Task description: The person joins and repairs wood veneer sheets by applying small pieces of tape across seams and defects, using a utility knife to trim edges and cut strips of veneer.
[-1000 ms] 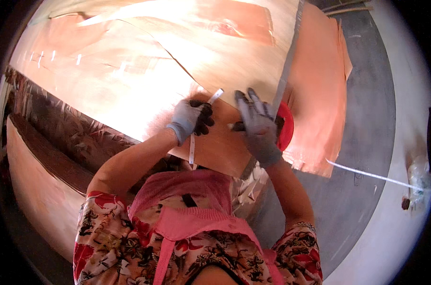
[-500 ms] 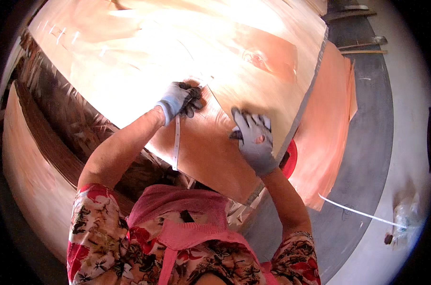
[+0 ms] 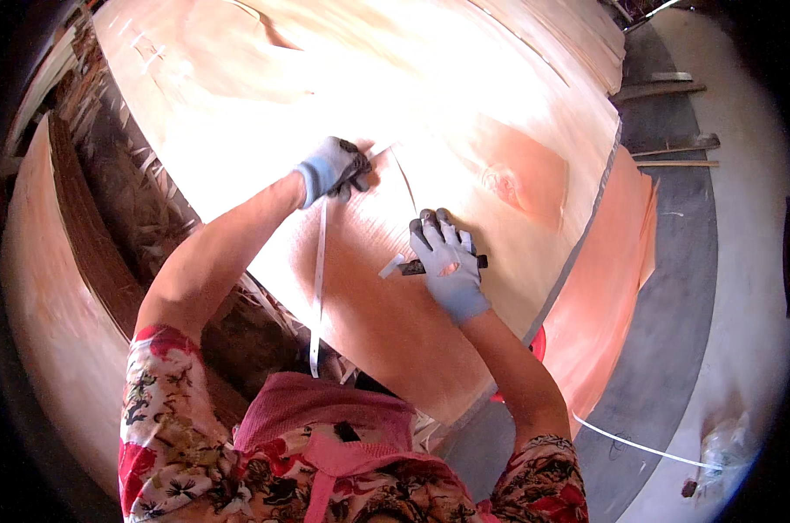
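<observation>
My left hand (image 3: 335, 170), in a grey-blue glove with dark fingertips, is closed on a narrow white strip of dotted tape (image 3: 320, 288). The tape hangs from it toward my apron. Beneath both hands is a broad, thin wood veneer sheet (image 3: 395, 340), with a dark split or seam (image 3: 404, 179) running between them. My right hand (image 3: 450, 266), in a matching glove with a hole on its back, presses on the veneer, fingers stretched forward. Under its palm lies a small black tool (image 3: 410, 268) with a pale, blade-like tip; its exact kind is unclear.
More orange veneer (image 3: 604, 270) lies right of the sheet, over a dark grey surface (image 3: 665, 235). Part of a red round object (image 3: 539, 342) shows beneath the sheet's edge. At left stands a thick veneer stack (image 3: 50, 288) beside scattered scraps (image 3: 138, 166). A white cord (image 3: 639, 446) crosses the lower right.
My right hand has moved left toward the split and turned, and the tool's pale tip now shows at its left. My left hand still grips the tape. The whole view has shifted slightly.
</observation>
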Action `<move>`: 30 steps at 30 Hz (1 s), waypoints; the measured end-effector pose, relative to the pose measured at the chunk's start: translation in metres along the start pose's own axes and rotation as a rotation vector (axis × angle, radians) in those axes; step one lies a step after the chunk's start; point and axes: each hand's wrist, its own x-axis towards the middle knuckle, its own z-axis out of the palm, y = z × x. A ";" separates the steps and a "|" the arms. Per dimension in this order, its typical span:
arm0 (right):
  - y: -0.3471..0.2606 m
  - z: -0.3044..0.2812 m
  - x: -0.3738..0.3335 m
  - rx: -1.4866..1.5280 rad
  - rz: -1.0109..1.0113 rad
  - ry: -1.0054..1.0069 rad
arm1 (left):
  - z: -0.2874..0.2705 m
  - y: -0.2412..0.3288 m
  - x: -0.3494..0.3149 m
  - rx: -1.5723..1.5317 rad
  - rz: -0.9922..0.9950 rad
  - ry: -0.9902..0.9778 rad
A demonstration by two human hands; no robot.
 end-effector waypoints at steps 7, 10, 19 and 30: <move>0.009 -0.028 0.095 0.217 0.055 0.274 | 0.009 -0.003 0.021 -0.201 -0.053 0.129; 0.017 -0.002 0.135 0.091 -0.068 0.097 | 0.010 0.003 0.018 -0.188 -0.045 0.136; 0.008 0.012 0.143 0.017 -0.098 0.105 | -0.108 -0.007 0.016 -0.104 0.185 0.352; 0.036 -0.036 0.286 1.282 0.322 0.081 | -0.134 -0.020 0.012 -0.131 -0.015 0.326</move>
